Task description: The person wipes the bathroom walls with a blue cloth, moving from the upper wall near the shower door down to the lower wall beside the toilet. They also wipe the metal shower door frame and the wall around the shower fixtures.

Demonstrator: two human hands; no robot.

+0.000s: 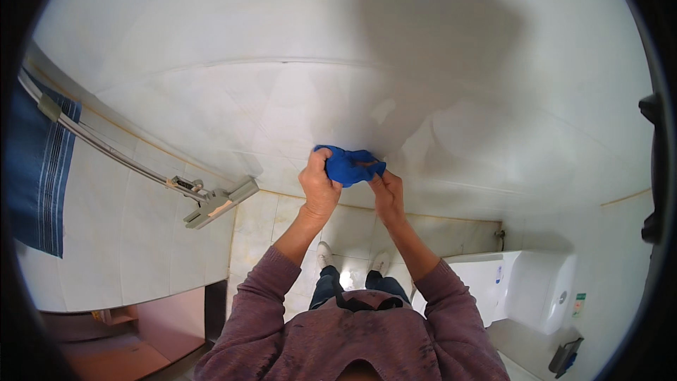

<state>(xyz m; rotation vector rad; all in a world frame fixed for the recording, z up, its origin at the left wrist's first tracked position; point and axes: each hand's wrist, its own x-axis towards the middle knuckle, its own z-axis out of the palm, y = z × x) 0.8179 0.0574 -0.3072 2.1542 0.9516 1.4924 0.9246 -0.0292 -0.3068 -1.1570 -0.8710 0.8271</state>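
Observation:
A bunched blue cloth (348, 167) is stretched between my two hands, in front of a white tiled wall (296, 102). My left hand (319, 185) grips its left end, with the thumb pressed over the top. At the cloth's lower right corner, my right hand (387, 194) pinches the edge between thumb and fingers. Folds in the middle of the cloth gape slightly. Whether the cloth touches the wall, I cannot tell.
On the left, a flat-headed mop (222, 202) leans on its long metal pole near a hanging dark blue towel (39, 169). A white toilet (539, 289) stands at the right. Lower left is an open pinkish cabinet (169, 324). A dark holder (566, 358) hangs at the lower right.

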